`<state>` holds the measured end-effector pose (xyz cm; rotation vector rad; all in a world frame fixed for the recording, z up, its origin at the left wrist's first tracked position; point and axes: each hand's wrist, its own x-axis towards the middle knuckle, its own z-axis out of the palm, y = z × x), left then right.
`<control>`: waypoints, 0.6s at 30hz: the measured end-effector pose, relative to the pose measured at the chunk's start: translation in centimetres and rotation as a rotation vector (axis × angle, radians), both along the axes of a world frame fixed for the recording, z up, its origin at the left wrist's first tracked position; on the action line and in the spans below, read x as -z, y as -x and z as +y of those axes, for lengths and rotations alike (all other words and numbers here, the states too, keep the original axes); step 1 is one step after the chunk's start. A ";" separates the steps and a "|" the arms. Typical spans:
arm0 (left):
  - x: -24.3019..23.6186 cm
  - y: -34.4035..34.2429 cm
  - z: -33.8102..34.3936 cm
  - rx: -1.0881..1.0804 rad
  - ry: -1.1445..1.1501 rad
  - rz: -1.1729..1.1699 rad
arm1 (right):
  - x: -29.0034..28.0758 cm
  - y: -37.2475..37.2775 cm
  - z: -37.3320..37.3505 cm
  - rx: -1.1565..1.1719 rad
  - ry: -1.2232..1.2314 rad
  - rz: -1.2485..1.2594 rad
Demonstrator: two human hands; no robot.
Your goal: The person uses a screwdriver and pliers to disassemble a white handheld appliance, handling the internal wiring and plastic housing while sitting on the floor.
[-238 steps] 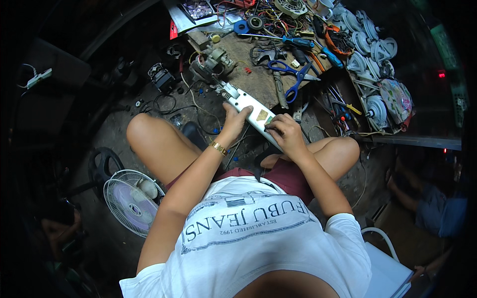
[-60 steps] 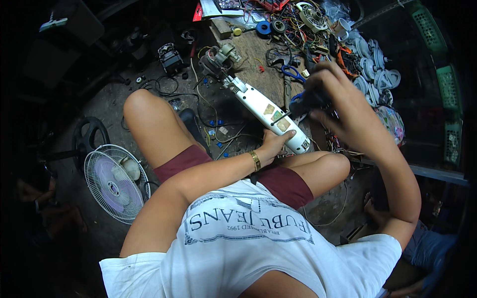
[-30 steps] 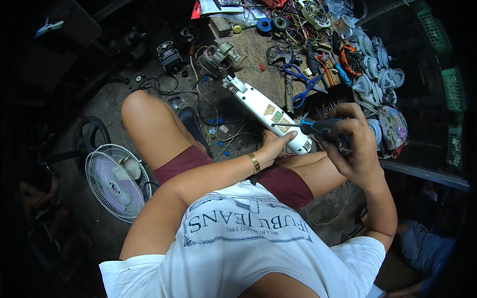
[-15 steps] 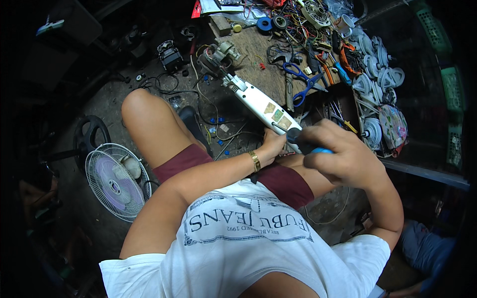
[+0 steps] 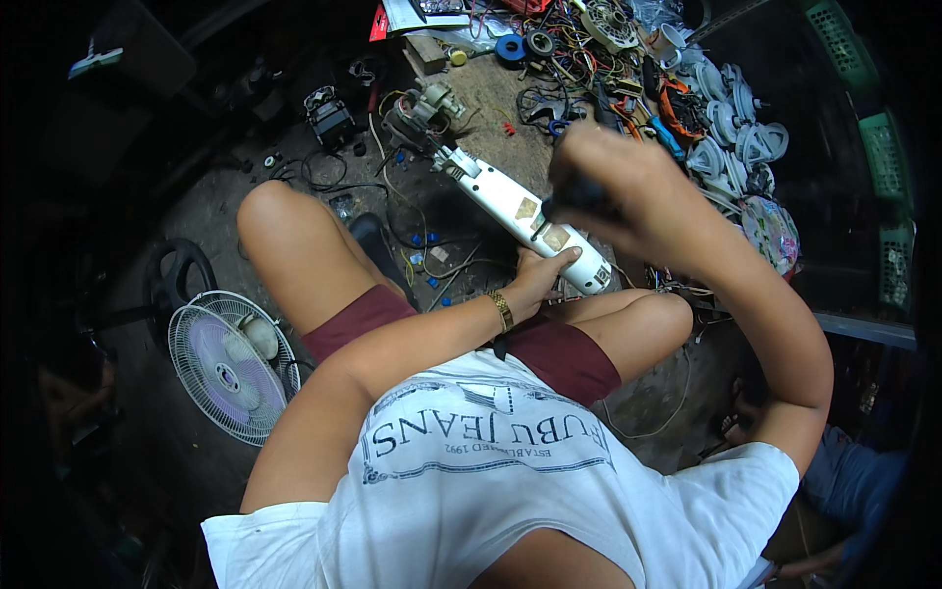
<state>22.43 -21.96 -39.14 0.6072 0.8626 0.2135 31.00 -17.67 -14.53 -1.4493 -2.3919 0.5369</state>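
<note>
A long white plastic fan-stand housing [image 5: 500, 196] slants over my lap, its narrow end pointing at the workbench and its rounded end near my right knee. My left hand [image 5: 538, 278] is closed round it close to the rounded end, thumb on top. Over its middle, my right hand [image 5: 633, 191] is closed and blurred by motion, gripping a screwdriver [image 5: 579, 202] whose dark end shows below the fingers. The screwdriver's thin shaft reaches down to the housing beside the tan patches. A bare fan motor [image 5: 432, 106] lies just beyond the narrow end.
The wooden workbench [image 5: 491, 88] carries tangled wires [image 5: 584, 64], tape rolls [image 5: 510, 49] and hand tools. Grey plastic fan parts [image 5: 726, 123] pile up at right. A caged fan [image 5: 231, 368] lies on the left floor; another motor [image 5: 329, 120] sits ahead. Another person [image 5: 854, 481] is at lower right.
My right hand has moved up and away with the screwdriver, from the housing's rounded end to its middle. The housing has shifted slightly, and its rounded end now shows.
</note>
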 end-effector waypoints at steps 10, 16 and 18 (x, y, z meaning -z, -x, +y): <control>0.0 0.2 0.1 0.029 0.017 0.026 | -2.8 0.4 -3.7 0.045 0.048 -0.385; 3.5 -0.7 0.2 0.057 0.100 -0.111 | -3.0 3.4 -3.6 0.035 -0.078 -0.509; 2.3 -0.6 0.2 0.048 0.068 -0.056 | -2.8 2.4 -2.6 -0.051 -0.142 -0.370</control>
